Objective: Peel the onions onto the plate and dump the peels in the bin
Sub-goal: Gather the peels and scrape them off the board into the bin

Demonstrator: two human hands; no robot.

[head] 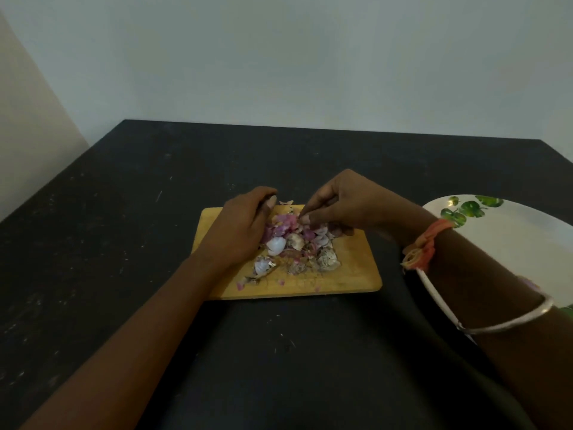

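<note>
A heap of pink, white and brown onion peels (294, 246) lies on a wooden cutting board (350, 271) in the middle of the dark table. My left hand (245, 228) rests curled against the left side of the heap, its fingers bent around some peels. From the right, my right hand (335, 206) reaches over the heap and pinches peels between thumb and fingertips. A white plate (511, 240) with green leaf prints sits at the right, partly hidden by my right forearm. No whole onion and no bin are in view.
The dark table (124, 228) stretches to a pale wall at the back, with its far edge behind the board. A few peel scraps lie just past the board's far edge (285, 202). Bangles and a thread band circle my right wrist.
</note>
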